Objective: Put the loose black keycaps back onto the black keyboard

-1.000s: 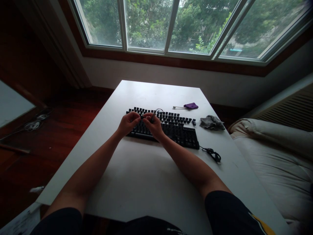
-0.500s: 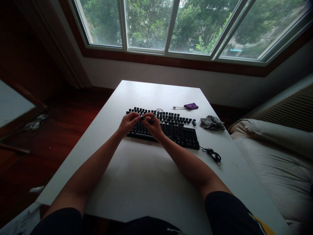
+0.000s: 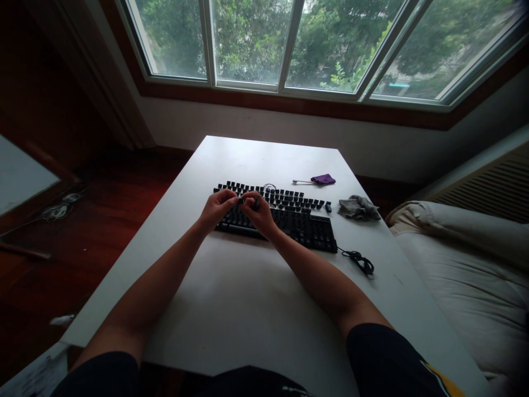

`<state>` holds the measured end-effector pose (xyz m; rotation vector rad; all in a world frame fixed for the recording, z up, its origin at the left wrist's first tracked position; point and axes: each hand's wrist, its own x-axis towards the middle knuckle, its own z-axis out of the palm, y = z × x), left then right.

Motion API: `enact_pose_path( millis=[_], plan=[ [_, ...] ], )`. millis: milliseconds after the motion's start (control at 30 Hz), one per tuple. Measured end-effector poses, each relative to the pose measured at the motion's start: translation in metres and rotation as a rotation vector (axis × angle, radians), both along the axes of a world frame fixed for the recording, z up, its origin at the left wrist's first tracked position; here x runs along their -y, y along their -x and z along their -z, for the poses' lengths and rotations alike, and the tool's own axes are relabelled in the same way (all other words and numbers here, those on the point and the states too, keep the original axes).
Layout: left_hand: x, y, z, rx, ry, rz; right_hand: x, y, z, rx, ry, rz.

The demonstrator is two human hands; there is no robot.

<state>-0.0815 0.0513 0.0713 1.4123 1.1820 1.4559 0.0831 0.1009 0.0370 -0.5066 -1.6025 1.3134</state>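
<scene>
A black keyboard (image 3: pixel 306 229) lies on the white table, and loose black keycaps (image 3: pixel 289 196) stand in rows behind it. My left hand (image 3: pixel 218 208) is over the keyboard's left part, thumb and index finger pinched on a small black keycap (image 3: pixel 240 200). Close beside it, my right hand (image 3: pixel 260 214) has its fingertips at the same keycap. A thin dark tool (image 3: pixel 257 202) is tucked in the fingers of my right hand; its kind I cannot make out. Both hands hide part of the keyboard and of the keycap rows.
A purple cloth (image 3: pixel 323 179) with a thin stick beside it lies behind the keycaps. To the right is a crumpled grey cloth (image 3: pixel 357 208). The keyboard's coiled cable (image 3: pixel 360 261) rests near the right edge of the table (image 3: pixel 231 314). A pale sofa (image 3: pixel 458 259) stands alongside.
Both hands stay in nearly the same place. The fingers of my right hand have shifted very slightly around the keycap.
</scene>
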Motion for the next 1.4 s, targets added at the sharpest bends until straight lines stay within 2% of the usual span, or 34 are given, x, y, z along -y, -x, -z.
enact_pose_path(
  millis=[867,1400],
  plan=[
    [-0.0016,0.0033,0.0039,-0.037,0.004,-0.018,0.0017,-0.003,0.0013,0.079,-0.127,0.1],
    [-0.0004,0.0032,0.0028,-0.08,0.02,-0.031,0.0034,-0.0034,-0.0009,0.127,-0.12,0.143]
  ],
)
